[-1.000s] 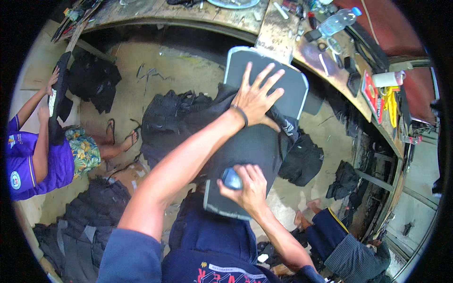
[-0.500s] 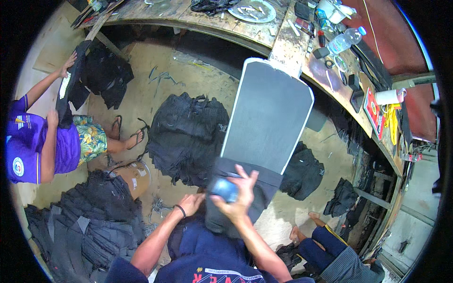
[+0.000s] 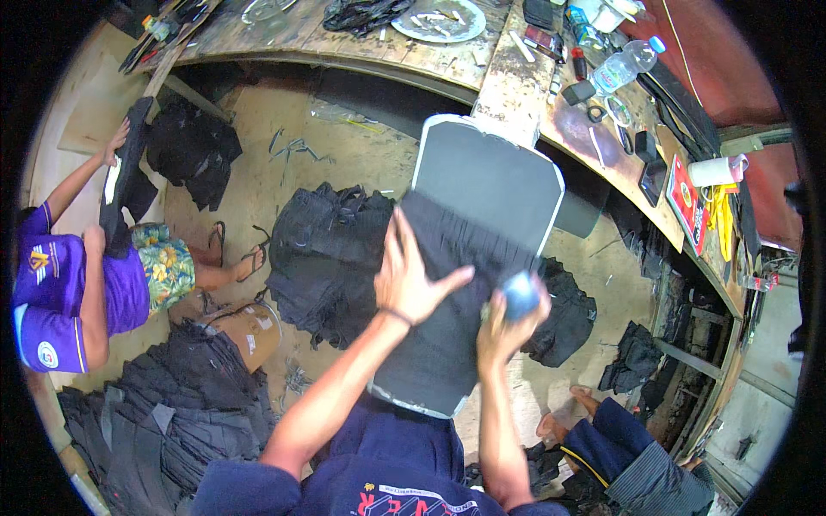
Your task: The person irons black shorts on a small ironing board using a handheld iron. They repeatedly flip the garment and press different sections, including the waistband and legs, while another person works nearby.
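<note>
Right now the left hand (image 3: 411, 279) lies flat, with fingers spread wide, on a piece of black fabric (image 3: 443, 292) that covers the near part of a grey board (image 3: 490, 172). The board has a pale edge and rounded corners; it is tilted, its near end just above the person's lap and its far end close to the wooden workbench (image 3: 516, 82). The right hand (image 3: 509, 314) is at the right edge of the fabric and is closed around a small blue round object (image 3: 520, 296); what kind of object it is, I cannot tell.

On the floor to the left of the board is a heap of black bags (image 3: 331, 258), and a flatter stack of dark pieces (image 3: 163, 421) lies in the near left. At the far left another person in a purple shirt (image 3: 52, 292) sits on the floor and holds a dark panel (image 3: 129, 181) with both hands. On the bench at the far right stand a plastic bottle (image 3: 628, 64) and a round plate (image 3: 439, 19). More black fabric pieces (image 3: 568, 310) lie on the floor to the right of the board.
</note>
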Available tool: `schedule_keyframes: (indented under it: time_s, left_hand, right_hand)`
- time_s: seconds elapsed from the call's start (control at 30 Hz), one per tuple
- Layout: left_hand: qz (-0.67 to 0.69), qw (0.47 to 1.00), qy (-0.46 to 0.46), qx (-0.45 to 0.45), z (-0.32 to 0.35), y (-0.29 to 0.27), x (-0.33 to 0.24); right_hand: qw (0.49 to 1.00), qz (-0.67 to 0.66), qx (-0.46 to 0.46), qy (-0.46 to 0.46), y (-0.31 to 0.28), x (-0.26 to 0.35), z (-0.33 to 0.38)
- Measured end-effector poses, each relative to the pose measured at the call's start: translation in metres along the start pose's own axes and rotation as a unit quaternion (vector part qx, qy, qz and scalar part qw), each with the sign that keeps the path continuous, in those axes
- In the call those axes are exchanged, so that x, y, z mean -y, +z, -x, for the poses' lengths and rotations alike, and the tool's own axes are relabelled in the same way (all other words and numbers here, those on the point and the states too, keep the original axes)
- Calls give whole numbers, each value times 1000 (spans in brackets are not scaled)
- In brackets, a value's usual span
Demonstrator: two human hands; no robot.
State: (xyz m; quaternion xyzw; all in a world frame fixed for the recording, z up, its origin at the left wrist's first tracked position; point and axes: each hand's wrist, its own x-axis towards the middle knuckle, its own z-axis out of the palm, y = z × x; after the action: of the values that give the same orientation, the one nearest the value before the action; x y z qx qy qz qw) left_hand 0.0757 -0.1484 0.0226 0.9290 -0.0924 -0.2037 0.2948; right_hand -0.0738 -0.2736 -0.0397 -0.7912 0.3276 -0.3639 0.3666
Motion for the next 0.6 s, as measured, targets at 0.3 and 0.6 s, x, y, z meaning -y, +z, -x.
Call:
schedule_keyframes:
  time_s: [0.3,0.6]
  left_hand:
    - [-121,927,315,-162,-90,18,-35]
    - [-109,908,396,-78,-133,23,-39]
  right_hand:
    - [996,-50,-73,-16,17,37,-162]
    - [943,199,220,-148,1,50,-84]
